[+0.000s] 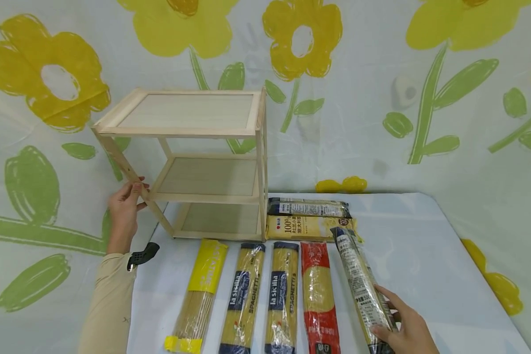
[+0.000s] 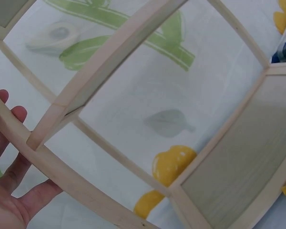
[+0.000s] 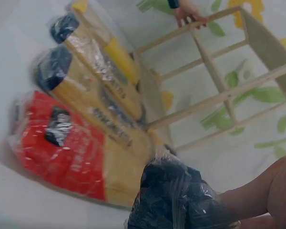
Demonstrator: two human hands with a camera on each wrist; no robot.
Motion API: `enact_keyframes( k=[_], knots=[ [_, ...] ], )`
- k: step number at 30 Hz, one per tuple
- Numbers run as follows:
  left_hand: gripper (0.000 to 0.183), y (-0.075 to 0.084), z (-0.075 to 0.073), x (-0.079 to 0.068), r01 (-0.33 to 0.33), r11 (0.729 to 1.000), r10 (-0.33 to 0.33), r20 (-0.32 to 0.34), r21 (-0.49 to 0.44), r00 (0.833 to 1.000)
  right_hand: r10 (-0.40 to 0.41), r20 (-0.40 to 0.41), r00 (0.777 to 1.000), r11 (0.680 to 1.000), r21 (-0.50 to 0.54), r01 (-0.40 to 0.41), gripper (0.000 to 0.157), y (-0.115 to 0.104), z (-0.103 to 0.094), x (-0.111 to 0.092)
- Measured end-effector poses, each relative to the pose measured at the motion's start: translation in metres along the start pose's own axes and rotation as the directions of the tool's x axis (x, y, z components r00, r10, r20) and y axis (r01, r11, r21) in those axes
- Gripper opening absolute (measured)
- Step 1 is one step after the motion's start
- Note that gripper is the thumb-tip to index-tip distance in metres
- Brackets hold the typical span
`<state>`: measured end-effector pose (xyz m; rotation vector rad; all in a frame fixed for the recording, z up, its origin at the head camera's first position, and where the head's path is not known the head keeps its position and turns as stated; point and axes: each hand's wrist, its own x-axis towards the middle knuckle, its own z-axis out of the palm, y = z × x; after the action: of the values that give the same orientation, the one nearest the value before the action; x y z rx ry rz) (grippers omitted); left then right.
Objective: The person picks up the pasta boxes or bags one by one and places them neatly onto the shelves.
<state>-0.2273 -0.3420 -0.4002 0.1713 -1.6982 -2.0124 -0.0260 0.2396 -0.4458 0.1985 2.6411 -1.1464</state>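
Observation:
A three-tier wooden shelf (image 1: 183, 132) stands at the back left of the table. My left hand (image 1: 127, 197) holds its left front post near the middle tier, and in the left wrist view the fingers (image 2: 15, 174) lie along that post. At the front right, my right hand (image 1: 404, 327) grips the lower part of a dark-ended spaghetti packet (image 1: 358, 285) with printed white panels. The packet's dark wrapper end (image 3: 169, 195) shows close up in the right wrist view. Left of it lies a red spaghetti packet (image 1: 320, 305).
Two blue-ended spaghetti packets (image 1: 243, 295) and a yellow-banded pasta packet (image 1: 199, 300) lie in a row before the shelf. Beside the shelf's right side are a yellow pasta packet (image 1: 309, 227) and a dark packet (image 1: 307, 207). A flowered cloth (image 1: 358, 108) hangs behind.

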Motion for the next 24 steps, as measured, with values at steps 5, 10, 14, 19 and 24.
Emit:
enact_keyframes(
  k=[5, 10, 14, 19, 24],
  knots=[
    [0.025, 0.0, 0.0, 0.0, 0.002, 1.0, -0.002, -0.005, -0.021, 1.0, -0.063, -0.052, 0.997, 0.998, -0.027, 0.062, 0.085, -0.025, -0.016, 0.001],
    [0.028, 0.0, -0.001, 0.0, 0.009, 1.0, -0.009, 0.009, -0.017, 1.0, -0.225, -0.139, 0.964, 0.974, -0.026, 0.224, 0.08, -0.045, -0.028, 0.005],
    [0.026, 0.0, 0.0, 0.0, 0.001, 1.0, 0.0, 0.008, -0.028, 1.0, -0.334, -0.181, 0.925, 0.942, -0.057, 0.329, 0.078, -0.061, -0.037, 0.011],
    [0.024, -0.001, -0.001, 0.001, -0.004, 0.999, 0.004, 0.004, -0.035, 1.0, -0.404, -0.193, 0.894, 0.914, -0.053, 0.402, 0.077, -0.079, -0.049, 0.018],
    [0.024, -0.002, -0.001, 0.002, 0.001, 0.999, -0.001, 0.003, -0.033, 1.0, -0.432, -0.193, 0.881, 0.899, -0.018, 0.437, 0.078, -0.098, -0.059, 0.027]
  ],
)
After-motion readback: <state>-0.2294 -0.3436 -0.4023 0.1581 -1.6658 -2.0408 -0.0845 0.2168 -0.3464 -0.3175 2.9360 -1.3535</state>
